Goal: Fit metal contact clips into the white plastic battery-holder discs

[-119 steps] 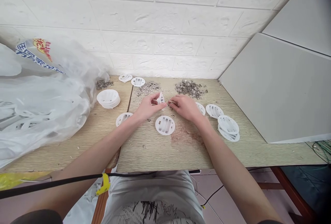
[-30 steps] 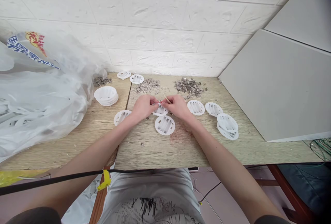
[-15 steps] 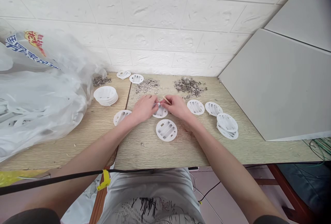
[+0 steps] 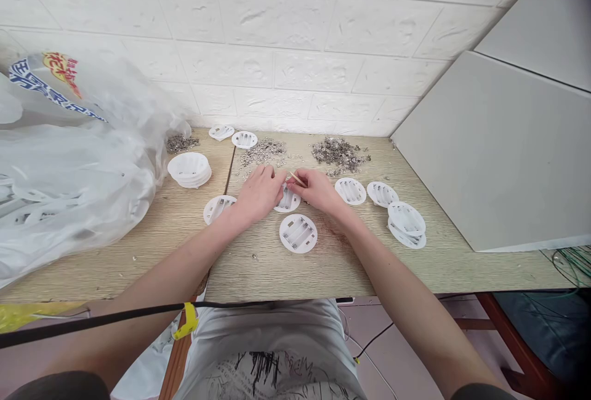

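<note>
Both hands meet over a round white plastic battery holder lying on the table. My left hand has its fingers closed at the far left edge of this holder; the fingertips hide what they pinch there. Between thumb and fingers, my right hand grips a thin pale wooden stick at the holder's far edge. Just nearer to me lies another round battery holder with metal contacts in its slots. Beyond the hands are a pile of small metal contacts and a darker pile of metal pieces.
A stack of white discs stands left, beside a large clear plastic bag. More holders lie right, partly stacked. A grey panel leans at right. A black cable crosses in front of the table.
My left hand has turned slightly, its fingers shifting a little over the holder's far edge. My right hand keeps the stick in nearly the same place.
</note>
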### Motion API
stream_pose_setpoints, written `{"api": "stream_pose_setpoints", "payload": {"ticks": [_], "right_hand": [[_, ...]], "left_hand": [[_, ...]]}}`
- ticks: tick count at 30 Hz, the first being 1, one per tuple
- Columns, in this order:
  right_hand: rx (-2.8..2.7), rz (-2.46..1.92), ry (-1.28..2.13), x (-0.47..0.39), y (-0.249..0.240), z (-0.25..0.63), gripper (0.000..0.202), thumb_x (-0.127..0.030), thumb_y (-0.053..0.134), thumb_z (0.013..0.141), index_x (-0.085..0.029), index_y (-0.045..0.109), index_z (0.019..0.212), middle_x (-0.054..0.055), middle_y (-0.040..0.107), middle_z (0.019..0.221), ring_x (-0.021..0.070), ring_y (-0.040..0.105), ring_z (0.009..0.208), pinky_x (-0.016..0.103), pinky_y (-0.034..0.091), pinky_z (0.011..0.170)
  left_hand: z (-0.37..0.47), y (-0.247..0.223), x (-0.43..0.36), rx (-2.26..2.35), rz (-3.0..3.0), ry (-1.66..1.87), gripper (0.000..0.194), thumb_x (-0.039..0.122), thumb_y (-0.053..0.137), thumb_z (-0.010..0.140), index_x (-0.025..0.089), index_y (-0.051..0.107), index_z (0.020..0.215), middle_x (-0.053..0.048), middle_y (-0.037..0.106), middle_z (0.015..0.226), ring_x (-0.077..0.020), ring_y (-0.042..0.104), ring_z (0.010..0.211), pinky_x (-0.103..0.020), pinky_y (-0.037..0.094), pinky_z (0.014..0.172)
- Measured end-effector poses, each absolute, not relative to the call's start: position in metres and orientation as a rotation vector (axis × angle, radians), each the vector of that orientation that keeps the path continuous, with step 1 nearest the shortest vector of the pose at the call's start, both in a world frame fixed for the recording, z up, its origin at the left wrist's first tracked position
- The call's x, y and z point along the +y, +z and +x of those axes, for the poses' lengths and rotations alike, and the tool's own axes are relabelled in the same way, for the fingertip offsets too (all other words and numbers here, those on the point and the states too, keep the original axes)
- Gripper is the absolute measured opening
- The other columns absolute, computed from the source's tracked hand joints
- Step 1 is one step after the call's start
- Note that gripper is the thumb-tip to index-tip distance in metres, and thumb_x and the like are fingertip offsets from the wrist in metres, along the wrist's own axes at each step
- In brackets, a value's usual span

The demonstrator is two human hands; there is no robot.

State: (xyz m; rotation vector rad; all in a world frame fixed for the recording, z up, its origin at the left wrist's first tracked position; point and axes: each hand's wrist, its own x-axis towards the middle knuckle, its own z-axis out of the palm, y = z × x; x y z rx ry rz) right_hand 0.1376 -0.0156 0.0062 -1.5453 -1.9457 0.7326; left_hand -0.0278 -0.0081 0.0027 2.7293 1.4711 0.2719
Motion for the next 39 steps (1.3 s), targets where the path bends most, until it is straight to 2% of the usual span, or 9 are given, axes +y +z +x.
{"api": "stream_pose_setpoints", "payload": {"ticks": [7,11,14,19,24,28,32,36,39], "right_hand": [[-1.947,-1.561,0.731,-0.017,0.007,0.137,0.024,-0.028,0.055,0.079,-0.021,0.039,0.063,-0.005,0.043,0.059,0.0113,0.039,0.058,0.026,0.027,0.058],[-1.945,-1.563,0.694,-0.017,0.007,0.139,0.012,-0.029,0.057,0.080,-0.019,0.056,0.075,-0.004,0.050,0.061,0.0125,0.043,0.059,0.027,0.030,0.059],[-1.895,-1.593,0.596,-0.018,0.010,0.145,0.021,-0.037,0.061,0.081,-0.017,0.063,0.089,-0.002,0.056,0.065,0.0134,0.046,0.061,0.027,0.032,0.060],[-2.049,-1.493,0.621,-0.025,0.024,0.155,0.035,-0.050,0.065,0.080,-0.017,0.066,0.092,0.001,0.062,0.074,0.0143,0.049,0.065,0.027,0.033,0.062],[-2.415,-1.287,0.715,-0.033,0.033,0.157,0.052,-0.055,0.077,0.068,-0.019,0.065,0.103,0.006,0.060,0.094,0.0220,0.053,0.087,0.030,0.039,0.073],[-2.460,-1.274,0.735,-0.034,0.034,0.158,0.049,-0.042,0.078,0.071,-0.022,0.063,0.113,0.006,0.055,0.098,0.0242,0.053,0.095,0.033,0.042,0.081],[-2.440,-1.295,0.747,-0.032,0.031,0.158,0.042,-0.033,0.076,0.074,-0.021,0.062,0.111,0.005,0.054,0.096,0.0216,0.054,0.086,0.031,0.042,0.075],[-2.393,-1.357,0.751,-0.030,0.028,0.158,0.041,-0.037,0.073,0.076,-0.018,0.058,0.109,0.004,0.056,0.090,0.0191,0.052,0.078,0.029,0.038,0.069],[-2.345,-1.415,0.754,-0.029,0.025,0.159,0.045,-0.044,0.071,0.077,-0.018,0.053,0.109,0.003,0.058,0.088,0.0184,0.052,0.076,0.028,0.036,0.067]], "left_hand": [[-0.028,0.002,-0.008,1.456,2.724,0.282,0.023,0.018,0.043,0.090,0.016,0.057,0.108,-0.014,0.057,0.106,-0.0303,0.050,0.106,-0.041,0.043,0.088],[-0.028,0.003,-0.008,1.458,2.667,0.288,0.022,0.019,0.043,0.090,0.015,0.056,0.108,-0.013,0.058,0.108,-0.0291,0.050,0.108,-0.040,0.043,0.091],[-0.027,0.003,-0.008,1.466,2.639,0.306,0.021,0.018,0.043,0.090,0.015,0.056,0.106,-0.013,0.059,0.107,-0.0285,0.050,0.108,-0.040,0.043,0.090],[-0.027,0.002,-0.007,1.462,2.596,0.354,0.016,0.018,0.044,0.090,0.015,0.056,0.100,-0.012,0.060,0.104,-0.0275,0.052,0.104,-0.039,0.043,0.088],[-0.028,0.002,-0.006,1.426,2.540,0.431,0.016,0.025,0.044,0.092,0.016,0.057,0.097,-0.011,0.062,0.102,-0.0273,0.053,0.103,-0.040,0.044,0.087],[-0.028,0.001,-0.006,1.432,2.495,0.430,0.020,0.026,0.043,0.093,0.015,0.059,0.099,-0.012,0.064,0.106,-0.0282,0.052,0.106,-0.040,0.044,0.088],[-0.027,0.000,-0.006,1.417,2.473,0.452,0.023,0.021,0.042,0.092,0.015,0.060,0.106,-0.011,0.064,0.111,-0.0279,0.051,0.111,-0.040,0.042,0.093],[-0.027,0.003,-0.007,1.389,2.381,0.595,0.031,0.017,0.042,0.089,0.016,0.057,0.116,-0.010,0.064,0.113,-0.0245,0.055,0.106,-0.038,0.043,0.091],[-0.027,0.007,-0.005,1.392,2.265,0.786,0.035,0.015,0.043,0.085,0.016,0.058,0.117,-0.007,0.064,0.100,-0.0215,0.058,0.095,-0.036,0.044,0.086]]}}
